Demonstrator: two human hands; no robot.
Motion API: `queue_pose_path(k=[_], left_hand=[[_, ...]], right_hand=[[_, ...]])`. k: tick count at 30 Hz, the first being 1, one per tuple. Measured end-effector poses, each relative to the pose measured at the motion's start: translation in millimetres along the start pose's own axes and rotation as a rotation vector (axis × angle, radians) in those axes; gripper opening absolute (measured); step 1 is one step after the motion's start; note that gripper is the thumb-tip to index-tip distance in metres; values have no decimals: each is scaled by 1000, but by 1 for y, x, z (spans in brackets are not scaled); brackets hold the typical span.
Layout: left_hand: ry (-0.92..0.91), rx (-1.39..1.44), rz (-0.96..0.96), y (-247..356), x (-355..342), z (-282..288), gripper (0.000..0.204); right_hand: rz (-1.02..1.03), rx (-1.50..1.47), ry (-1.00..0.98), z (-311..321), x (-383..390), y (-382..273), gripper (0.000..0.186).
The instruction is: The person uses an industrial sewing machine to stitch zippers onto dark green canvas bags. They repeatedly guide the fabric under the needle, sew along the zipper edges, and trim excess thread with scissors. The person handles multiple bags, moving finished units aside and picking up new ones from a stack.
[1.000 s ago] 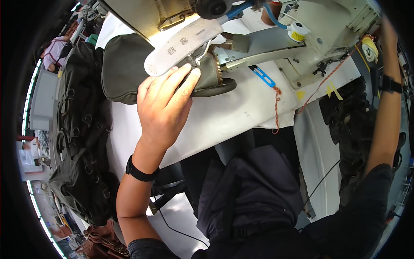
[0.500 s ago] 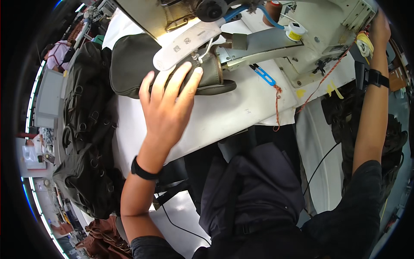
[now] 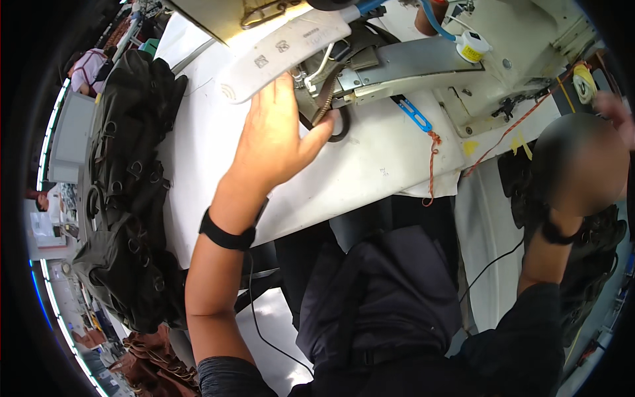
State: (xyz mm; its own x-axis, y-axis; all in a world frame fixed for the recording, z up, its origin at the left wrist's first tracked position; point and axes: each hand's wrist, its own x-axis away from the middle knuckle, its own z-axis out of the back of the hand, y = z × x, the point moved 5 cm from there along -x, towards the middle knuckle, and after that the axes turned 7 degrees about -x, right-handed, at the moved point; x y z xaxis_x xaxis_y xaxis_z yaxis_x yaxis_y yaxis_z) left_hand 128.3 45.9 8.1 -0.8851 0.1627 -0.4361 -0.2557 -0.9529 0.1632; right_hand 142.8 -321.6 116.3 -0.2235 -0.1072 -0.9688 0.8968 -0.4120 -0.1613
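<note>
At the sewing machine (image 3: 413, 66), a dark green fabric bag (image 3: 306, 109) with a zipper (image 3: 325, 99) along its edge sits around the end of the machine's narrow arm. My left hand (image 3: 274, 135) grips the bag's near edge, the thumb by the zipper and the fingers reaching under a white lamp-like housing (image 3: 291, 53); the fingertips are partly hidden. Out at the far right, my right hand (image 3: 614, 112) is raised beside the machine. A blurred round patch covers much of it, so its fingers are unclear.
Dark green bags (image 3: 129, 192) are heaped along the table's left side, with brown ones (image 3: 155, 360) below. Blue thread snips (image 3: 413, 114) on an orange cord lie on the white tabletop (image 3: 357, 165). A brown thread cone (image 3: 430, 16) stands behind. More dark bags hang at the right.
The bag has moved right and away, bunching around the machine arm. My left hand turned and took its edge, having lain flat on it. My right hand came nearer from the machine's far right.
</note>
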Motion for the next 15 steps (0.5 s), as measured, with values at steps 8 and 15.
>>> queue_pose_path(k=[8,15], left_hand=[[72,-24,-18,-9,14,35,80],[372,-96,-266,11,31,40,47]], right_hand=[[-246,46,-225,-198,50,-23,42],[-371,46,-201,-232,54,-26,49]])
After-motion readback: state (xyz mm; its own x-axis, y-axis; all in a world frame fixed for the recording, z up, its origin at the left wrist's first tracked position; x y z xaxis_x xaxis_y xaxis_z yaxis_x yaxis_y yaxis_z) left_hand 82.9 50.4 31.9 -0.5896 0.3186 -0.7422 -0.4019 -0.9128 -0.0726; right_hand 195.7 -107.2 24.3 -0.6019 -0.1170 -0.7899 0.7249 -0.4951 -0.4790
